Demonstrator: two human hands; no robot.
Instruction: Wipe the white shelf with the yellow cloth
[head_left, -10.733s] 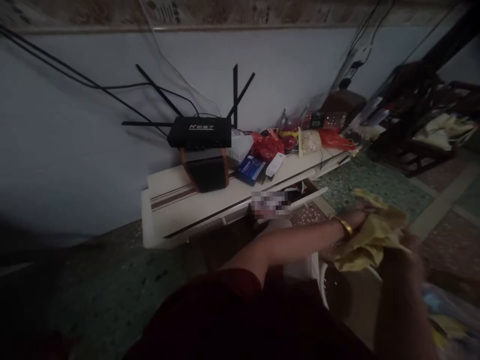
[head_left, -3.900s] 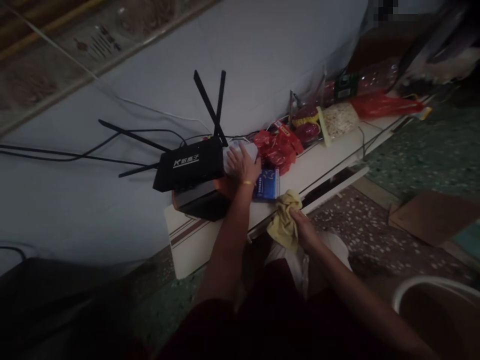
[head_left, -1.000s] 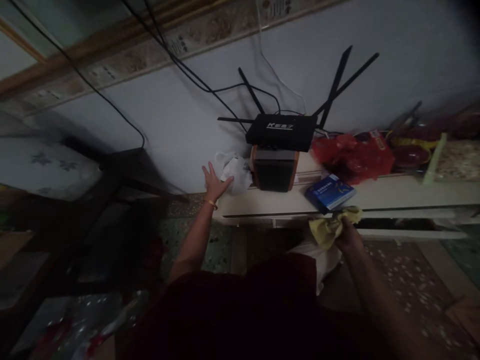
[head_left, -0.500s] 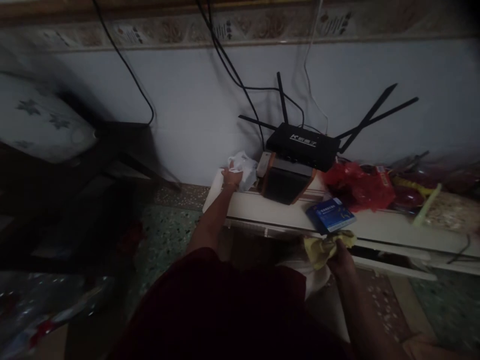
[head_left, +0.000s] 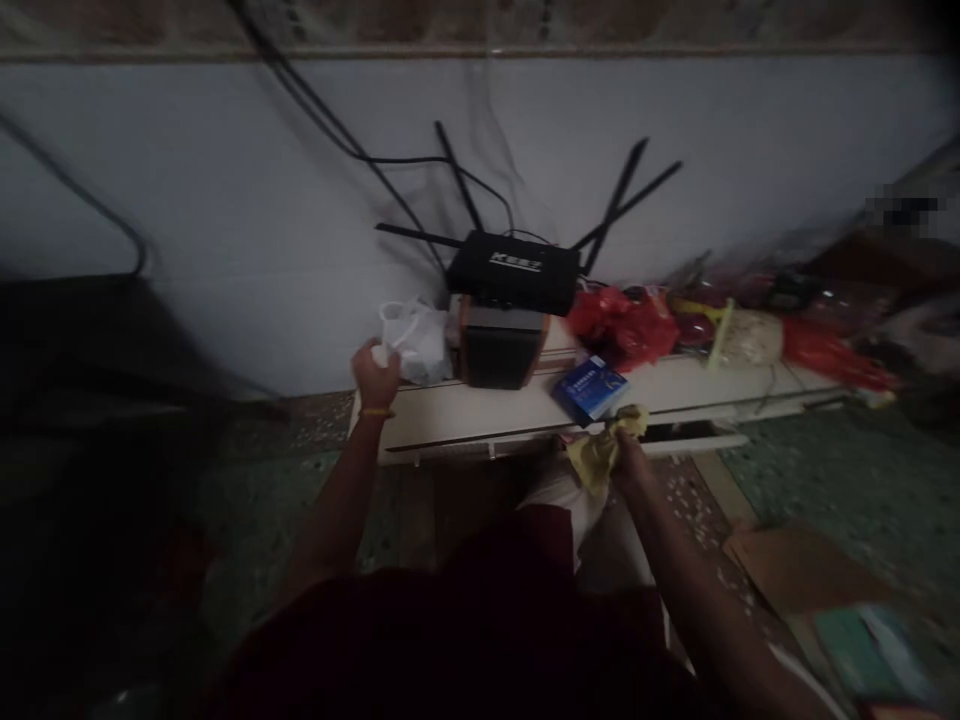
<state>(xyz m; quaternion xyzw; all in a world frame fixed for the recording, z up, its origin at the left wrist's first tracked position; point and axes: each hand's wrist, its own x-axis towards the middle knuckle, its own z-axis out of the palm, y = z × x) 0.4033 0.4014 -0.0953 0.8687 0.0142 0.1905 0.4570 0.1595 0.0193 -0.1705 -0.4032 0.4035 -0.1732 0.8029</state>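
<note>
Dim room, cluttered, seemingly white shelf (head_left: 480,415)

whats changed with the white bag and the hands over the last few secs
The left hand took the white plastic bag from right of the router and now grips it at the shelf's left end. The right hand stays shut on the yellow cloth by the blue box.

Router (head_left: 513,272) on speaker (head_left: 500,345), bag (head_left: 417,342) left.

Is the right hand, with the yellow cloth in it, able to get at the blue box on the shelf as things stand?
Probably yes: the right hand grips the yellow cloth at the shelf edge, just below the blue box, with nothing between.
</note>
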